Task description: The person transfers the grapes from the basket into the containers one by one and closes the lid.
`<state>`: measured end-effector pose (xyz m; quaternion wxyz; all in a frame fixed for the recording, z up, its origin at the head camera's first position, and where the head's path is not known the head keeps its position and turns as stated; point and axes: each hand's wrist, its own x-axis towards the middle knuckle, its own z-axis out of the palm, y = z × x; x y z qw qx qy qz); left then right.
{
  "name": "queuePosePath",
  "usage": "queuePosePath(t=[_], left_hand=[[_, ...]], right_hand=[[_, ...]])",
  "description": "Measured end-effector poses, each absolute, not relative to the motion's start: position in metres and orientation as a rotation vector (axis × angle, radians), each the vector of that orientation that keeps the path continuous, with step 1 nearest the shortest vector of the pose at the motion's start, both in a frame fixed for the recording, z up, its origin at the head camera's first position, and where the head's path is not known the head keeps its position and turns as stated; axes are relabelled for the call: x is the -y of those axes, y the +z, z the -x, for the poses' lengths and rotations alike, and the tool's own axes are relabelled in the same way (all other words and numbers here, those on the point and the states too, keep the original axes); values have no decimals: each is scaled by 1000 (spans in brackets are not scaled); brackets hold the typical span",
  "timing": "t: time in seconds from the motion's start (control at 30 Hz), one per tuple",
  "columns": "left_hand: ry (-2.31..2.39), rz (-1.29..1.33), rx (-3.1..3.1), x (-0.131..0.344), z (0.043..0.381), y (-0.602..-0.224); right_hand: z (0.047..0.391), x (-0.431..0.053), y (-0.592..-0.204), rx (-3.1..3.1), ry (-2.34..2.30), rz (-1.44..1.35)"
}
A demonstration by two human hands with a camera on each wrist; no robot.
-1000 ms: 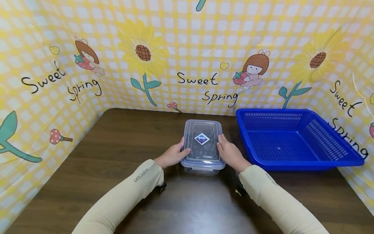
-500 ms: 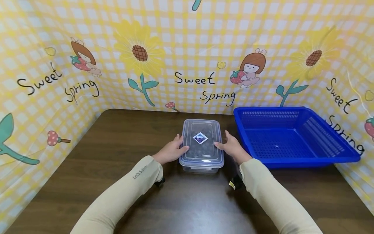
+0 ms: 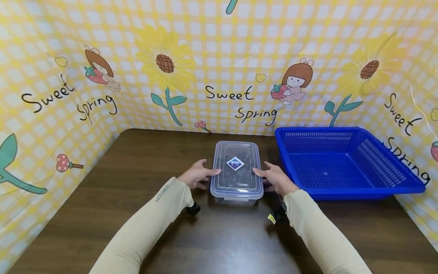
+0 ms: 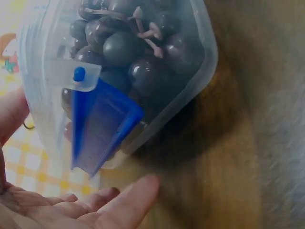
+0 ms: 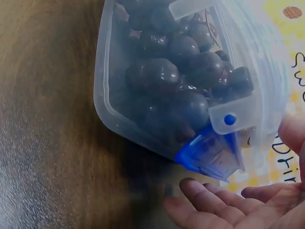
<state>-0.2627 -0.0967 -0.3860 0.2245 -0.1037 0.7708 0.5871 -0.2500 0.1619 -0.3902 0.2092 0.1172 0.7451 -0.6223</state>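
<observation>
A clear plastic food container with a lid sits mid-table, a blue and white diamond sticker on top. Dark round grapes with pale stems show through its wall. On the sides, blue latches stand out at an angle. The thumb of my left hand rests at the lid's left edge, its fingers spread below the latch and apart from it. Opposite, my right hand has its thumb on the lid's right edge, fingers extended beneath the other latch.
A blue plastic basket with perforated walls stands right of the container, close to my right hand. The brown wooden table is backed and flanked by a yellow checked cloth.
My right thumb has come onto the lid's edge, and its fingers have left the container's side and lowered. My left fingers have spread away from the side. The container stays in place.
</observation>
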Motion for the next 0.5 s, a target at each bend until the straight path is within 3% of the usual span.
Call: queuePosePath(t=[0.5], left_hand=[[1578, 295, -2010, 102, 266, -384]], right_hand=[[248, -157, -391, -2005, -1843, -439]])
